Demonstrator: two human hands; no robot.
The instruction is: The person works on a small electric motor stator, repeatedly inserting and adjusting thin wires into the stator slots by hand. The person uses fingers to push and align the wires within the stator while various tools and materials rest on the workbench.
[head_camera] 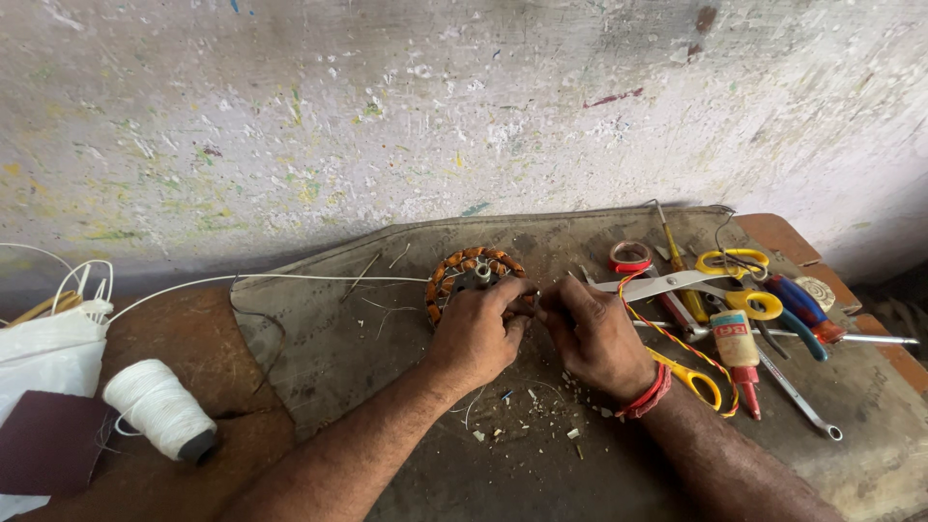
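Note:
A round motor stator (464, 271) with orange-brown copper windings lies on a worn grey mat (338, 338). My left hand (476, 333) rests on its right edge, fingers closed on the winding. My right hand (596, 333) meets it from the right, fingertips pinched on something small at the stator's edge; what it pinches is hidden. A twisted red and yellow wire (667, 333) runs over my right wrist, which wears a red thread band (646, 396).
A white string spool (159, 408) and white bag (48, 353) sit at left. At right lie yellow-handled scissors (720, 290), a glue bottle (737, 343), pliers (797, 314), a spanner (797, 396), a tape roll (629, 255). Debris (527, 416) litters the mat. Painted wall behind.

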